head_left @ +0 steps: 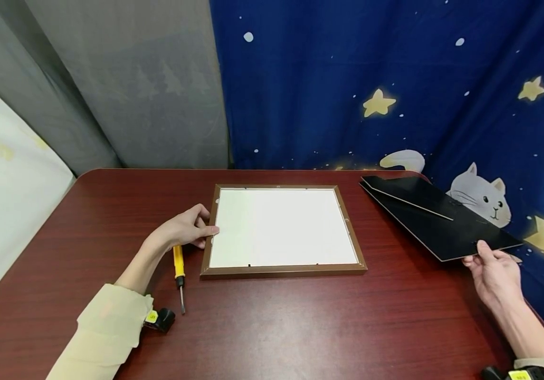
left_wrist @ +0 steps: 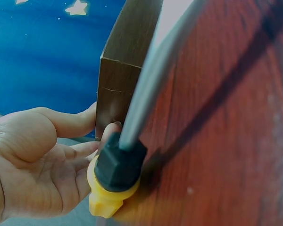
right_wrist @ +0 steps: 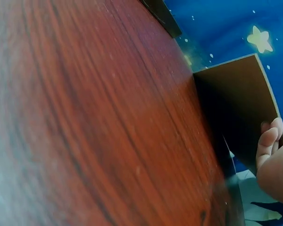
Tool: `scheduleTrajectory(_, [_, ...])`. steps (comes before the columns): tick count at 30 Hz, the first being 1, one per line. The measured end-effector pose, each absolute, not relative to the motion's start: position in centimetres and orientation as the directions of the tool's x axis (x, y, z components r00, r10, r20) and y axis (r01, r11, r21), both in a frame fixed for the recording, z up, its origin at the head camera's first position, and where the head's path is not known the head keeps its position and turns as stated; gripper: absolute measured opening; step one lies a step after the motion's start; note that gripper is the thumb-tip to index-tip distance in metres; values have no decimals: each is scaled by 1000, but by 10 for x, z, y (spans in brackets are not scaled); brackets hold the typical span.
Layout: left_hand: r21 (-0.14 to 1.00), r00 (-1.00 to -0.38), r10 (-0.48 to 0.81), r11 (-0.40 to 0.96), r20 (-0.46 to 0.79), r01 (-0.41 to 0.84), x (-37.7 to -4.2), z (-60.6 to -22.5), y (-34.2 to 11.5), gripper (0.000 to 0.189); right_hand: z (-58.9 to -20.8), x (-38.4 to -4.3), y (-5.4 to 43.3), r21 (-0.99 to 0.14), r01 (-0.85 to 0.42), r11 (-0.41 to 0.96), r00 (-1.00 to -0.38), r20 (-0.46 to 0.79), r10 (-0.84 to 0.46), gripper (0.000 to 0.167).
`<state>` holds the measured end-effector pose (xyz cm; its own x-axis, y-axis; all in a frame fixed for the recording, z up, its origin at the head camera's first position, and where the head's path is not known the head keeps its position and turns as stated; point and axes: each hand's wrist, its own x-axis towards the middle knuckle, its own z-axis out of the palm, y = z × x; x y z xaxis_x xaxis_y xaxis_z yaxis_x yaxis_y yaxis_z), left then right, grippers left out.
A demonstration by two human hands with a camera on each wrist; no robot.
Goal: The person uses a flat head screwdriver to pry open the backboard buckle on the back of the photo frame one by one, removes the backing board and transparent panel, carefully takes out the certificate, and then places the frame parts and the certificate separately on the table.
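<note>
A brown picture frame (head_left: 283,271) lies face down mid-table, a white sheet (head_left: 283,227) showing inside it. My left hand (head_left: 188,228) pinches its left edge, thumb on top; in the left wrist view the thumb and a fingertip meet the brown frame side (left_wrist: 115,92). Out at the table's right edge my right hand (head_left: 496,274) holds the near corner of a black backing board (head_left: 423,224), thumb above and fingers beneath. The board carries a flap-like stand (head_left: 402,192) and sits tilted. Its brown underside (right_wrist: 240,99) shows in the right wrist view.
A screwdriver (head_left: 179,269) with a yellow handle lies left of the frame, beneath my left wrist. Behind the dark red table (head_left: 290,327) hang a grey curtain (head_left: 158,95) and a blue curtain (head_left: 309,95) with stars and a cat.
</note>
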<state>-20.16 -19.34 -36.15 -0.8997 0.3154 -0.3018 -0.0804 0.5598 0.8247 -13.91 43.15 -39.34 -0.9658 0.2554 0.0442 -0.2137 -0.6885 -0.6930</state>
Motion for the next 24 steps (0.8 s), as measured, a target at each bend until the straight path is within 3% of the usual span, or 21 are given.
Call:
scheduleTrajectory(10, [799,-895,302,595,-328,-92,-203,-364,-194,44,-384,-140,426,-892,82,-444,-948,-208,242,23])
scheduleTrajectory(17, [802,-894,307,590,-327,-91,-204,-365,-195,45,-382,-145,425,-903,225,-366,-936,-305,175,26])
scheduleTrajectory(24, [801,-892,308,592,-330,-91,-204,-363,-195,47,-384,-151,425,-883,255,-395,-935,-329,131,32])
